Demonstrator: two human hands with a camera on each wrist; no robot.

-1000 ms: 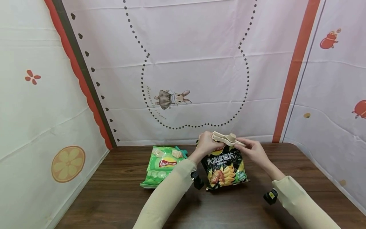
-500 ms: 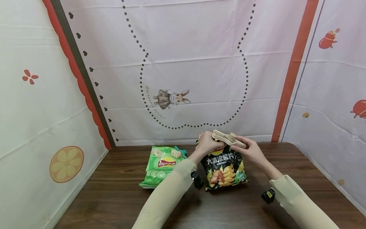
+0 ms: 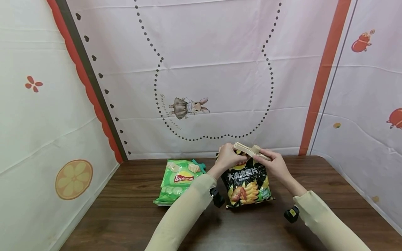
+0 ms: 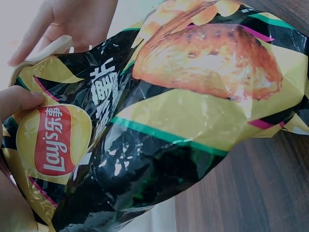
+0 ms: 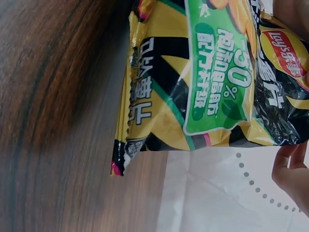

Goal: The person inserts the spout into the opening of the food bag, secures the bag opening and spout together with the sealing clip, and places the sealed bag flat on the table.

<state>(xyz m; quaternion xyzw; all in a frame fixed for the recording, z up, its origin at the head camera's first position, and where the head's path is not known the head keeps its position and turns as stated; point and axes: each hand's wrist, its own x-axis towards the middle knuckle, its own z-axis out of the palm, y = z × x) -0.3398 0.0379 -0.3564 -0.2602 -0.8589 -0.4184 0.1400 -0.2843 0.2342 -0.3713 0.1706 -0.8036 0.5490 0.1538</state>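
Note:
In the head view, a black bag of potato chips leans on the table, its top edge raised. My left hand grips the bag's upper left edge, and the left wrist view shows the thumb pressed near the Lay's logo. A cream bag clip with a round knob lies across the top of the bag. My right hand pinches the clip's right end between thumb and fingers. How far the bag's edge reaches into the clip is hidden.
A green Lay's bag lies left of the black bag, with a teal clip at its upper right. The dark wooden table meets a printed cloth hanging behind.
The clip's two arms have come closer together, and its left end no longer shows a wide gap. My right hand has shifted slightly left; my left hand holds almost the same place.

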